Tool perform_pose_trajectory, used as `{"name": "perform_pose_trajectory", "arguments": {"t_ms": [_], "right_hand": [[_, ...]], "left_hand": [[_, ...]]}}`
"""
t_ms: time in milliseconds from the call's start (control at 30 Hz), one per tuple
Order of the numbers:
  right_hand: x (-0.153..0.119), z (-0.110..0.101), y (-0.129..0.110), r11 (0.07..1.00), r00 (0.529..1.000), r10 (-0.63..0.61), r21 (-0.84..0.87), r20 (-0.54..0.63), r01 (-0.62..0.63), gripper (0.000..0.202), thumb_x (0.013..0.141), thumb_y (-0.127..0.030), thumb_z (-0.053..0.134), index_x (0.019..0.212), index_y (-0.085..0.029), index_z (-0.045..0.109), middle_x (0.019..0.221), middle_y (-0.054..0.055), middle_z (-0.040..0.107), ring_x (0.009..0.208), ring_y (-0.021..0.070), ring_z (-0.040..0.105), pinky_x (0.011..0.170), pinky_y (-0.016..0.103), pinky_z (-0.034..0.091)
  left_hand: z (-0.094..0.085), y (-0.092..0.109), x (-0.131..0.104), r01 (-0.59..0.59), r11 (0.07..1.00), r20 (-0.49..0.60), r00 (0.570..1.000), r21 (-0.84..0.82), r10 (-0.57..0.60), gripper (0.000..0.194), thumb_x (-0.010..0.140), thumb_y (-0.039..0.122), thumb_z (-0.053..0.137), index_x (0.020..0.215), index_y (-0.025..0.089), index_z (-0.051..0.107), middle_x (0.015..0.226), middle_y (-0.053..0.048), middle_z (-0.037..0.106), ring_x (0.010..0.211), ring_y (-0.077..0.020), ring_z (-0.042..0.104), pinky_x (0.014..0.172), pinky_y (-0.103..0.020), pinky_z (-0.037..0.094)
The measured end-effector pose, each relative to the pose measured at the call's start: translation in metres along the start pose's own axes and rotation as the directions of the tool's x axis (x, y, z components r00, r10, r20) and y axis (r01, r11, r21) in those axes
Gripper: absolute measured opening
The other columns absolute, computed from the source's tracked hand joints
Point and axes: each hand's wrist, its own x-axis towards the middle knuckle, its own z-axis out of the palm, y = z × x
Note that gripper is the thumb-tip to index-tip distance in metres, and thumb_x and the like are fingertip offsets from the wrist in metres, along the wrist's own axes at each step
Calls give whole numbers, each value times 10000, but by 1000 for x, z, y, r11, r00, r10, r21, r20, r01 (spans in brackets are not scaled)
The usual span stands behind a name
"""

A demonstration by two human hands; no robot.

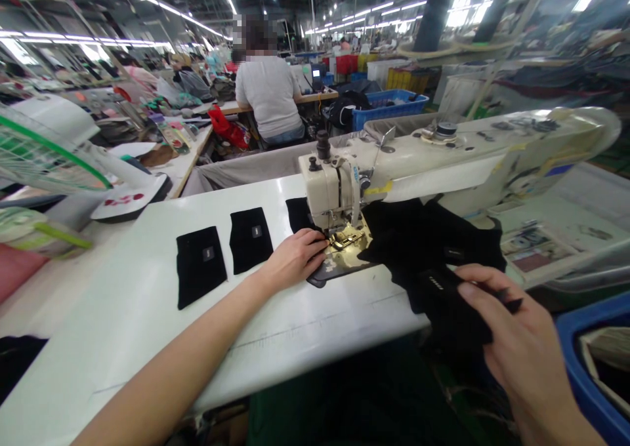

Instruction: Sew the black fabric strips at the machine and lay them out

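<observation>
My left hand [298, 257] lies beside the needle area of a white sewing machine [322, 190], its fingers together at the edge of a black piece [298, 213] partly hidden behind the machine head. Whether the fingertips grip anything is too small to tell. At the right, my right hand [512, 328] pinches a black fabric piece [457, 305] with a small label, off the table's front edge. More black fabric [408, 226] is heaped under the machine arm. Two black labelled pieces [201, 269] [250, 239] lie flat on the white table [305, 334].
A fan [54, 151] stands at the left. Beyond the machine, a person in a light shirt [268, 95] sits facing away, near a blue crate [388, 108]. A blue bin [595, 321] stands at the right, beside my right hand.
</observation>
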Motion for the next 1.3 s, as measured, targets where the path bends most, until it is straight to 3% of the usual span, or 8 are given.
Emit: {"name": "perform_pose_trajectory", "arguments": {"t_ms": [133,400,567,700,800,967,1133,1300], "right_hand": [[-8,16,-10,986,983,66,140,172,-91,189,917,-379,596,914,-217,693,841,36,698,704,199,662,588,272,531],[-19,27,-43,955,860,-249,262,445,141,122,952,-275,568,919,-270,686,896,12,683,789,170,667,622,231,516],[-20,32,-35,986,856,-83,166,509,-3,164,976,-368,544,950,-271,674,908,2,704,778,173,662,603,231,509],[-20,39,-32,984,815,-32,161,578,-75,209,964,-403,537,949,-256,684,894,8,707,792,190,660,638,255,517],[-20,45,-36,975,799,-14,184,602,-122,205,941,-397,551,935,-243,687,861,9,698,759,189,643,633,264,503],[-18,50,-43,923,760,63,252,646,-291,230,895,-429,605,862,-215,684,775,1,648,708,167,589,640,264,474],[-23,53,-32,796,598,338,118,727,-594,467,853,-582,632,1104,-193,693,574,-58,482,451,108,420,410,223,315],[-38,61,-19,945,782,179,116,597,-305,335,850,-459,644,1022,-197,763,868,52,712,765,199,637,692,316,514]], "left_hand": [[0,-2,-4,42,999,-4,999,27,-42,338,1009,332,487,1238,169,675,1243,-134,629,1190,-278,572,1040,-494,506],[-4,-9,-25,164,986,52,985,12,-165,429,1003,413,504,1371,210,595,1436,-134,546,1385,-342,446,1129,-583,397],[-23,-23,-62,296,955,93,950,32,-298,453,994,450,511,1375,218,589,1467,-141,522,1401,-358,429,1129,-641,354],[-44,-16,-73,473,880,-19,881,38,-473,385,1005,453,471,1090,188,737,1243,-123,672,1246,-339,570,1129,-704,294],[-55,8,-58,466,842,1,875,-273,-484,404,1018,464,437,1051,190,733,1182,-108,703,1168,-292,623,1101,-609,403],[-50,43,-23,370,422,267,921,-827,-284,393,920,398,646,1270,219,624,1308,-98,665,1193,-245,627,1014,-440,505],[-45,40,-9,495,178,367,801,-850,-473,291,780,412,772,903,156,710,886,-34,731,833,-170,666,825,-335,524],[-56,23,-9,555,147,413,748,-819,-520,279,737,421,792,860,177,741,821,-6,719,790,-151,629,820,-310,486]]}}
